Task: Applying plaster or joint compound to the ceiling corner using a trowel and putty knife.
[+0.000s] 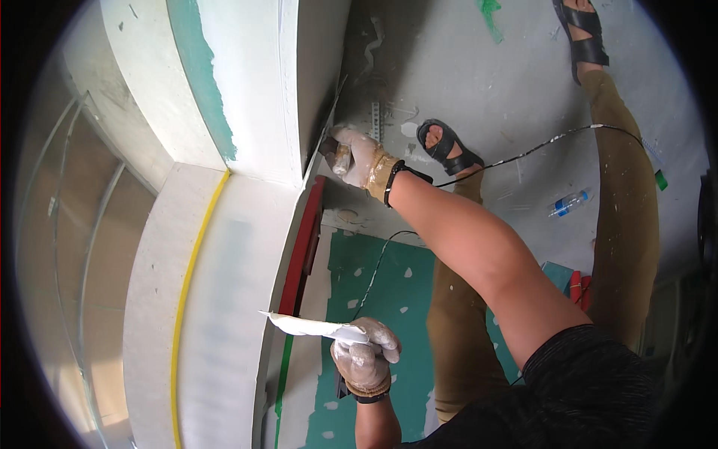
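My left hand (366, 363), in a plaster-stained work glove, is closed around a broad putty knife loaded with white plaster (307, 325). The knife shows nearly edge-on and its tip reaches toward the white wall panel (235, 262). Farther off, my right hand (364, 159), gloved too, grips the light handle of a second putty knife (342, 159). Its thin blade, seen edge-on, lies along the corner edge of the white panel; whether it touches cannot be told. White smears cover both gloves.
A black cable (523, 153) loops past my right forearm and across my legs. My sandalled feet (449, 146) stand on the grey, spattered floor (508, 82). A plastic bottle (568, 203) lies there. Green board with white patches (407, 299) and a red strip (303, 251) are beside the panel.
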A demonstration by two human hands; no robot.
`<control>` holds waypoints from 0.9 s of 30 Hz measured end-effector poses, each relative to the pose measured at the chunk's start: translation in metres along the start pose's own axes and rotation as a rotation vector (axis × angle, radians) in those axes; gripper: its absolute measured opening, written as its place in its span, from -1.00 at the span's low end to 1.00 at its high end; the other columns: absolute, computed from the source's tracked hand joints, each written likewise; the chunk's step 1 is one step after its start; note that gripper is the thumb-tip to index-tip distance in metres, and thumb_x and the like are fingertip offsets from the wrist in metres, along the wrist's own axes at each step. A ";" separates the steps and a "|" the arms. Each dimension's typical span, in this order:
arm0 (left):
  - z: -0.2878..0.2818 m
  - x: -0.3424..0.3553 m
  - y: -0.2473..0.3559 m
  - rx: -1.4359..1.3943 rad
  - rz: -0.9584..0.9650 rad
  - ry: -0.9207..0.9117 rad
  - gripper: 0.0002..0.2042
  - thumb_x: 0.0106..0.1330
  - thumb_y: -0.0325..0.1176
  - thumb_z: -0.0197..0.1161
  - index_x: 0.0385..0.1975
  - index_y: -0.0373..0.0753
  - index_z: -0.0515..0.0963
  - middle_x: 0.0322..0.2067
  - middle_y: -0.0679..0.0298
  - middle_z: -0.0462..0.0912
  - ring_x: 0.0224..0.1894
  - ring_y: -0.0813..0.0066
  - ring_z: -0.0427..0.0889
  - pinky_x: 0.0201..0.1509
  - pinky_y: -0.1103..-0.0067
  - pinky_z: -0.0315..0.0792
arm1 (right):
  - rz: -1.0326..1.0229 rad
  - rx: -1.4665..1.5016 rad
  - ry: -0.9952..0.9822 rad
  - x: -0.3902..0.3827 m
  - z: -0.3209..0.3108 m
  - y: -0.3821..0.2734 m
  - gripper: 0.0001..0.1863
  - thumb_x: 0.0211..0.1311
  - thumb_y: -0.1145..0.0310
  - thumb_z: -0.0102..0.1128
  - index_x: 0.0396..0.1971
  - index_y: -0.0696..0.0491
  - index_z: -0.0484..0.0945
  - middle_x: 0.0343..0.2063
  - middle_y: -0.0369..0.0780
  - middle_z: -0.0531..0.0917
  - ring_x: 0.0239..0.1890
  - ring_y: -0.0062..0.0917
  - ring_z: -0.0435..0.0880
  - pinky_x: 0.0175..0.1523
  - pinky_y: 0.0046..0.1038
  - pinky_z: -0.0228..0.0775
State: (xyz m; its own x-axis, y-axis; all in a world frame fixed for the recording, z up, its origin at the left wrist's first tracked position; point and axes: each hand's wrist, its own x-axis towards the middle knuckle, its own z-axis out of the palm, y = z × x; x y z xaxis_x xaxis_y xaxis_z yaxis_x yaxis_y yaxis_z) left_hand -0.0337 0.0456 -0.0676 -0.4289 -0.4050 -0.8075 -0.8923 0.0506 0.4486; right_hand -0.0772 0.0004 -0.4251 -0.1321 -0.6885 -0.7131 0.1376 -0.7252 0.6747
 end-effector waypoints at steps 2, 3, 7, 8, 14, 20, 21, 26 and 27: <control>0.008 0.005 0.006 0.036 -0.035 -0.029 -0.40 0.38 0.17 0.28 -0.53 -0.38 0.56 -0.74 0.21 0.48 -0.74 0.46 0.45 -0.66 0.57 0.31 | -0.061 -0.097 -0.109 0.001 0.009 -0.036 -0.96 0.37 0.40 0.24 -0.28 0.00 0.56 -0.24 -0.24 0.70 -0.24 -0.44 0.75 -0.40 -0.46 0.52; 0.012 0.006 0.009 0.034 -0.028 -0.036 -0.40 0.38 0.17 0.28 -0.53 -0.38 0.56 -0.74 0.21 0.48 -0.74 0.46 0.45 -0.66 0.57 0.31 | -0.116 -0.067 -0.049 -0.001 0.026 -0.047 -0.96 0.37 0.39 0.23 -0.29 -0.01 0.55 -0.25 -0.23 0.70 -0.31 -0.45 0.72 -0.47 -0.47 0.43; 0.042 -0.001 0.037 0.100 -0.050 -0.033 -0.38 0.38 0.21 0.25 -0.54 -0.37 0.56 -0.75 0.21 0.49 -0.73 0.47 0.46 -0.65 0.57 0.30 | -0.127 -0.095 -0.086 -0.038 0.089 -0.093 -0.96 0.38 0.41 0.18 -0.24 0.00 0.54 -0.27 -0.19 0.69 -0.34 -0.44 0.71 -0.54 -0.46 0.27; 0.054 -0.004 0.046 0.140 -0.066 -0.018 -0.37 0.38 0.22 0.23 -0.55 -0.37 0.56 -0.74 0.21 0.49 -0.72 0.47 0.46 -0.64 0.58 0.29 | -0.134 -0.098 -0.091 -0.048 0.105 -0.110 -0.96 0.38 0.41 0.18 -0.24 0.00 0.54 -0.27 -0.19 0.69 -0.34 -0.44 0.71 -0.54 -0.46 0.27; 0.119 -0.015 0.091 0.187 -0.085 -0.090 -0.36 0.40 0.22 0.16 -0.56 -0.38 0.56 -0.74 0.23 0.52 -0.71 0.49 0.48 -0.59 0.61 0.29 | -0.301 -0.256 -0.163 -0.095 0.195 -0.208 -0.91 0.44 0.38 0.11 -0.28 0.04 0.56 -0.37 -0.24 0.67 -0.37 -0.47 0.73 -0.52 -0.51 0.39; 0.134 -0.009 0.102 0.232 -0.103 -0.110 -0.38 0.40 0.19 0.15 -0.53 -0.39 0.58 -0.74 0.21 0.53 -0.69 0.48 0.50 -0.58 0.60 0.30 | -0.361 -0.295 -0.239 -0.117 0.266 -0.277 -0.83 0.47 0.40 0.04 -0.38 0.05 0.53 -0.62 -0.33 0.54 -0.67 -0.60 0.51 -0.58 -0.57 0.34; 0.138 -0.010 0.102 0.228 -0.105 -0.110 -0.38 0.40 0.19 0.15 -0.53 -0.39 0.58 -0.74 0.21 0.53 -0.69 0.48 0.50 -0.58 0.60 0.30 | -0.401 -0.308 -0.251 -0.128 0.276 -0.285 -0.81 0.48 0.39 0.04 -0.41 0.04 0.50 -0.67 -0.37 0.45 -0.71 -0.62 0.40 -0.59 -0.58 0.34; 0.163 -0.015 0.116 0.247 -0.130 -0.113 -0.42 0.39 0.15 0.15 -0.50 -0.39 0.59 -0.71 0.22 0.56 -0.68 0.49 0.51 -0.58 0.60 0.30 | -0.448 -0.351 -0.305 -0.144 0.347 -0.356 -0.55 0.51 0.29 -0.06 -0.70 -0.16 0.23 -0.87 -0.43 0.23 -0.87 -0.57 0.23 -0.72 -0.40 0.32; 0.173 -0.014 0.116 0.231 -0.133 -0.129 -0.42 0.39 0.15 0.15 -0.50 -0.39 0.59 -0.71 0.22 0.56 -0.68 0.49 0.51 -0.58 0.60 0.30 | -0.514 -0.389 -0.298 -0.163 0.361 -0.373 -0.56 0.52 0.30 -0.07 -0.69 -0.16 0.23 -0.87 -0.42 0.21 -0.87 -0.58 0.22 -0.73 -0.43 0.25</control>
State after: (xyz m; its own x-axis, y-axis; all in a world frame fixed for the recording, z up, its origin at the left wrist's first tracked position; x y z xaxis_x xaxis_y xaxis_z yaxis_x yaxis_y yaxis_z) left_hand -0.1560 0.2155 -0.0704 -0.3073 -0.3037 -0.9018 -0.9440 0.2172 0.2485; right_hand -0.4618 0.3804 -0.4918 -0.5297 -0.2737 -0.8028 0.3187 -0.9414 0.1107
